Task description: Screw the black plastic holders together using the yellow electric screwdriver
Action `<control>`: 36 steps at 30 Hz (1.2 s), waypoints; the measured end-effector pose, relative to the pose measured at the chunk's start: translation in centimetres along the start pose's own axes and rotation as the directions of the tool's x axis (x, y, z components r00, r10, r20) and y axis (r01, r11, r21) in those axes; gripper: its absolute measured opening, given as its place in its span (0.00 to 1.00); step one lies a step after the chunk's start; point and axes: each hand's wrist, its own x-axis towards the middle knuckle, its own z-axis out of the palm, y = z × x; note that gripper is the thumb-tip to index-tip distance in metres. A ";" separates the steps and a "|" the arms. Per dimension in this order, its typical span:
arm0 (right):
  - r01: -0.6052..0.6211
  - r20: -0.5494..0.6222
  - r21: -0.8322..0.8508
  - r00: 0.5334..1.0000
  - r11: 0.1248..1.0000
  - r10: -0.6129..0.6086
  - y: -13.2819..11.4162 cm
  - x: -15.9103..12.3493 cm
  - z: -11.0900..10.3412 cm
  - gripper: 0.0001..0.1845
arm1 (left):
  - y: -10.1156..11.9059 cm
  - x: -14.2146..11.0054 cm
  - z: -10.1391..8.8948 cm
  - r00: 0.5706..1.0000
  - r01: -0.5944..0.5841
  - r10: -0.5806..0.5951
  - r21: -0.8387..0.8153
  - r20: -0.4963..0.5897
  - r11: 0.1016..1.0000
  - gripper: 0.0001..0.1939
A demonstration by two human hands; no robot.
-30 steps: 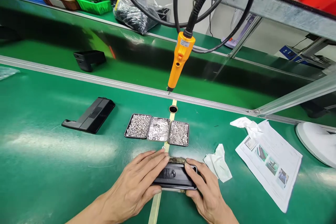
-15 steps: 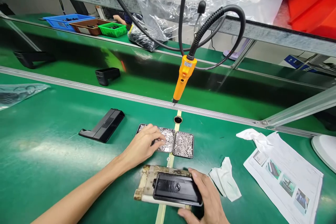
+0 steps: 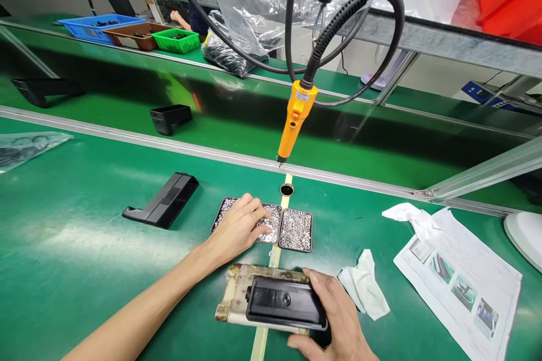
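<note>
Our right hand (image 3: 334,321) grips the black plastic housing (image 3: 287,304) steady on its worn jig plate (image 3: 235,293) while our left hand (image 3: 237,228) pinches into the middle metal tray of small silver fasteners (image 3: 271,224).

Glossy black plastic housing (image 3: 287,304); shiny metal washers (image 3: 271,224); matt green bench (image 3: 84,259).

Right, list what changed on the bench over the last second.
The left hand let go of the black housing and moved forward into the parts trays. The right hand still holds the housing on its worn fixture. The hanging orange screwdriver remains untouched.
</note>
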 end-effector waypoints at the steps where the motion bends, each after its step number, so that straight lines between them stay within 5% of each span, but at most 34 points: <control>1: -0.012 0.011 0.001 1.000 1.000 0.011 0.0 -0.1 -0.2 0.50 | 0.0 0.0 0.0 1.000 0.003 -0.003 -0.002 0.001 1.000 0.04; 6: -0.035 -0.057 0.095 0.998 0.995 0.041 0.6 0.4 -2.0 0.47 | 0.1 0.0 0.4 1.000 -0.001 0.000 -0.063 -0.015 0.998 0.12; 12: -0.044 -0.109 0.170 0.992 0.984 0.063 1.4 5.3 -3.7 0.29 | -0.1 -0.3 0.1 0.995 0.049 -0.064 -0.180 -0.077 0.982 0.10; 19: -0.116 -0.245 0.343 0.947 0.932 0.208 3.4 8.3 -0.9 0.21 | -0.2 -0.6 -0.6 0.987 0.137 -0.158 -0.323 -0.039 0.936 0.13; 36: -0.354 -0.140 0.513 0.864 0.782 0.483 4.9 7.5 1.4 0.13 | 2.8 -0.9 -4.1 0.940 0.340 -0.244 -0.624 0.237 0.704 0.17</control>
